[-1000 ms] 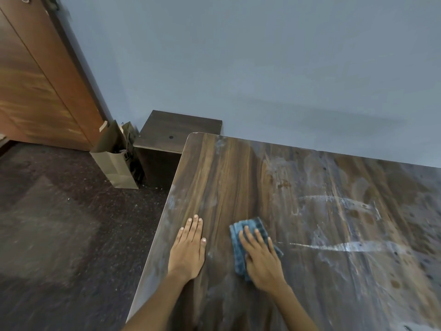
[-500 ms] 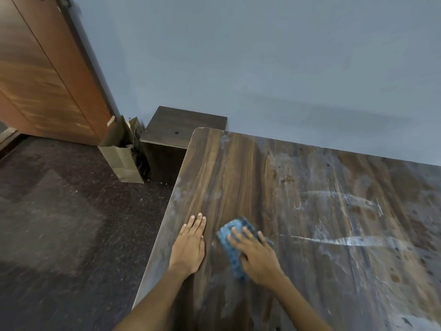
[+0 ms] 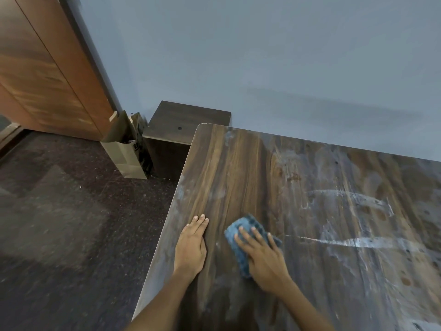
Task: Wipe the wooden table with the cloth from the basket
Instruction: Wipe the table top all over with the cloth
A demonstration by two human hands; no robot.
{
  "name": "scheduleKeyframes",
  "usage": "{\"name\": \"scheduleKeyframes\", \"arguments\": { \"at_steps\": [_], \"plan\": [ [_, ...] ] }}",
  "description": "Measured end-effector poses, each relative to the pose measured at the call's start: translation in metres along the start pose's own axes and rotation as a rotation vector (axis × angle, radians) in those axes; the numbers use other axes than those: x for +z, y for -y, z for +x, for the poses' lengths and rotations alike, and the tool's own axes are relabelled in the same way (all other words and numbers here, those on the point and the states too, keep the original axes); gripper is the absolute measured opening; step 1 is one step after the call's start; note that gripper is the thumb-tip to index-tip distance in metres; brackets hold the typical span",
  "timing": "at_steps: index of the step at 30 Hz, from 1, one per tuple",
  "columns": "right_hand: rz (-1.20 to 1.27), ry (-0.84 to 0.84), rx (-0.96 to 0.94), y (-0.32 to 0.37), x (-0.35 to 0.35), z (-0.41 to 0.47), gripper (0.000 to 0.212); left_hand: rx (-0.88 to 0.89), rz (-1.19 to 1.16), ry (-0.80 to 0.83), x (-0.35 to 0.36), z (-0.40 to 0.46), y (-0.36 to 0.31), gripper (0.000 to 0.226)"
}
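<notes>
The wooden table (image 3: 310, 182) fills the right of the head view, its top streaked with white smears and spots. A folded blue cloth (image 3: 241, 235) lies near the table's left edge. My right hand (image 3: 262, 256) presses flat on the cloth with straight, spread fingers and covers its right part. My left hand (image 3: 192, 244) rests flat on the bare wood just left of the cloth, close to the table edge, fingers straight and together. The basket is out of view.
A dark low cabinet (image 3: 188, 120) stands against the blue wall behind the table's far left corner. A brown paper bag (image 3: 124, 151) leans beside it, next to a wooden door (image 3: 47, 72). Dark speckled floor (image 3: 71, 223) lies left of the table.
My right hand has slid the cloth a little leftward, toward my left hand. My left hand has stayed flat in place. The camera has shifted slightly.
</notes>
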State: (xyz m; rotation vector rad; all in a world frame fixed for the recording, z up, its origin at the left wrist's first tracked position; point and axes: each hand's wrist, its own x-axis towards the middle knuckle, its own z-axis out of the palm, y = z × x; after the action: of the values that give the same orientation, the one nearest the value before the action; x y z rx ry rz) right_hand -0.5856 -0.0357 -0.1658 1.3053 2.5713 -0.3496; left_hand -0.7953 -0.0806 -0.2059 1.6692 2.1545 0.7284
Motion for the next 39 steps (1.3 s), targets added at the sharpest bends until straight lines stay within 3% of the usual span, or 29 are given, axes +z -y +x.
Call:
{"name": "scheduleKeyframes", "arguments": {
  "at_steps": [4, 8, 11, 16, 18, 20, 24, 31, 35, 39],
  "plan": [
    [0.13, -0.035, 0.165, -0.019, -0.03, 0.072, 0.056, -0.027, 0.06, -0.009, 0.001, -0.001, -0.005, 0.053],
    [0.186, -0.022, 0.242, 0.002, -0.052, 0.135, 0.06, -0.019, 0.078, -0.012, 0.0, 0.0, -0.006, 0.054],
    [0.161, -0.019, 0.104, 0.023, -0.049, 0.141, 0.06, 0.024, 0.098, -0.013, -0.001, 0.0, -0.003, 0.052],
    [0.144, -0.064, -0.17, 0.023, -0.024, 0.071, 0.056, 0.05, 0.125, 0.001, -0.003, 0.001, 0.0, 0.05],
    [0.156, -0.128, -0.11, 0.003, -0.017, 0.051, 0.064, 0.064, 0.123, 0.009, -0.004, 0.0, 0.0, 0.049],
    [0.173, -0.17, 0.054, -0.023, -0.015, 0.052, 0.057, 0.071, 0.132, 0.02, -0.003, 0.0, 0.001, 0.048],
    [0.185, -0.117, 0.301, -0.023, -0.02, 0.074, 0.053, 0.06, 0.151, 0.047, 0.0, -0.005, 0.001, 0.05],
    [0.202, -0.084, -0.191, 0.048, 0.015, -0.013, 0.059, 0.052, 0.179, 0.105, 0.003, -0.011, 0.004, 0.061],
    [0.241, -0.067, -0.052, 0.003, 0.022, -0.045, 0.061, 0.022, 0.21, 0.083, 0.001, -0.021, 0.001, 0.062],
    [0.174, -0.068, 0.178, -0.007, 0.004, -0.006, 0.051, -0.008, 0.207, 0.077, -0.001, -0.031, -0.004, 0.067]
  ]
}}
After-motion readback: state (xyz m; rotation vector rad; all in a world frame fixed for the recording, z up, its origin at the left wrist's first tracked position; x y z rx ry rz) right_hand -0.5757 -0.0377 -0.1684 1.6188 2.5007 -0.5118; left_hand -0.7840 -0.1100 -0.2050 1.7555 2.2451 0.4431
